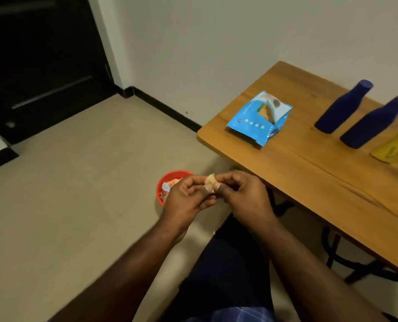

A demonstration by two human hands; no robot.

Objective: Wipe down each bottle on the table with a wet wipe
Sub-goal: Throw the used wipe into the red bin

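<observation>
So the wipe [210,181] is balled up small and pale, and we're pinching it between both hands out in front of us, off the table's left edge and above the floor. Our left hand [186,197] is curling its fingers in with the thumb and fingertips closing on the left side of the wad; our right hand [242,196] is doing the same from the other side, fingers bent and tips pressing into it. Neither hand is opening much at all, and the two sets of fingertips are nearly touching each other around the wipe.

Right under our left hand a red bin [164,184] is sitting on the floor, and it's holding crumpled pale stuff, partly hidden by our knuckles.

Up on the table [309,173], the blue wipe pack [251,119] is lying flat near the left corner with its flap peeling open. Further right, two dark blue bottles are standing upright, well apart from our hands: the far bottle [342,108] and the near bottle [372,124], close beside each other. A yellow thing [393,147] is poking in at the right edge, just beside the near bottle; we can't tell what it is.
</observation>
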